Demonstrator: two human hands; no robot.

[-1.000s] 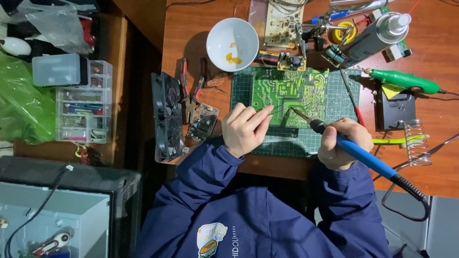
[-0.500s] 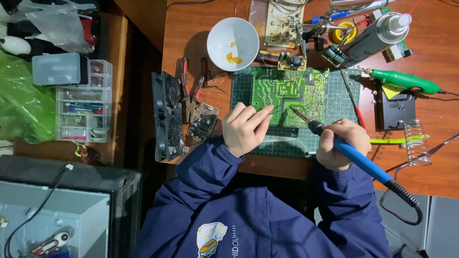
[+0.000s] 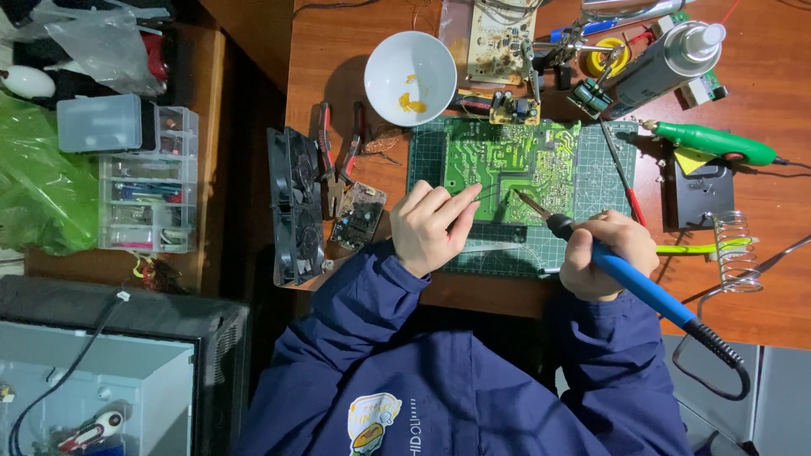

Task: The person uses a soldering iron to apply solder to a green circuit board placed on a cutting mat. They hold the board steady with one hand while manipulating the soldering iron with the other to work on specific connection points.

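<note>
Wooden desk (image 3: 355,76), cluttered. Green circuit board (image 3: 507,165) lies flat on green cutting mat (image 3: 591,228): light, stiff, fragile, hold by edges. Right hand (image 3: 604,253) clenched on blue-handled soldering iron (image 3: 629,274); left hand (image 3: 431,226) pinches thin solder wire (image 3: 488,196), tip at board's near edge.

Circuit board (image 3: 507,165) on cutting mat (image 3: 604,207), mid desk, right in front of me. My left hand (image 3: 429,226) on mat's near-left part, my right hand (image 3: 606,253) at near-right w/ soldering iron (image 3: 621,272), tip over board. Bowl (image 3: 410,78) behind board, to the left. Pliers (image 3: 338,156) + fan unit (image 3: 296,207) left of mat, small board (image 3: 358,215) btw fan and my left hand. Spray can (image 3: 667,59) far right-back. Coil stand (image 3: 737,252) right of mat. Parts drawers (image 3: 145,177) on side shelf, far left.
</note>
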